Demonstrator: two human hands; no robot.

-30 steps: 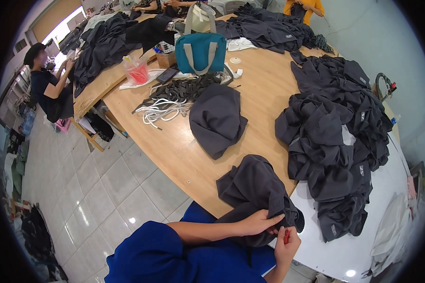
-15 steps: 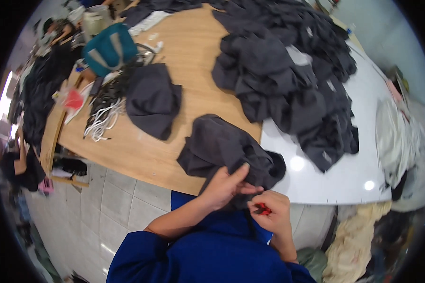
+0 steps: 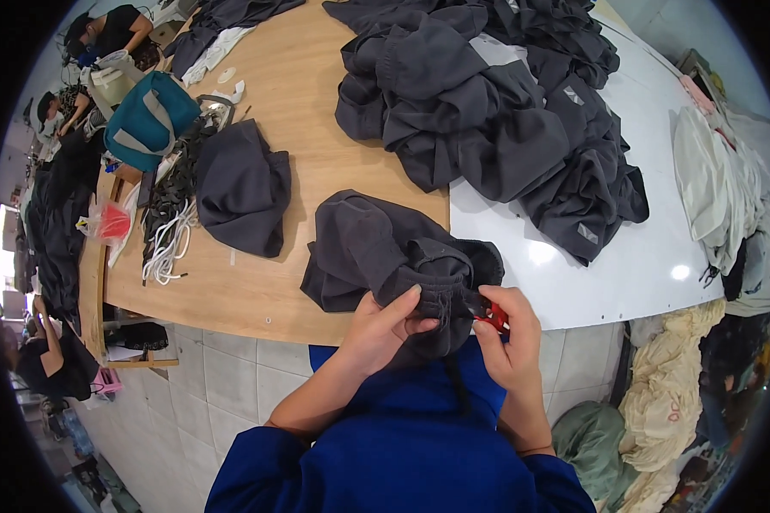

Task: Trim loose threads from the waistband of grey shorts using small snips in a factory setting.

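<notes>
Garment (image 3: 376,248) nearer; both grips closed.

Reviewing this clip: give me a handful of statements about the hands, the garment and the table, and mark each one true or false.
1. The left hand grips the dark grey garment at its gathered edge. True.
2. The right hand holds a small red tool against the garment. True.
3. The garment in hand lies in the middle of the big heap of dark clothes. False: it lies apart from the heap, at the near edge of the wooden table.
4. A teal bag sits at the far left of the table. True.
5. The bundle of black and white cords lies on the white surface. False: it lies on the wooden table, left of a folded dark garment.
</notes>
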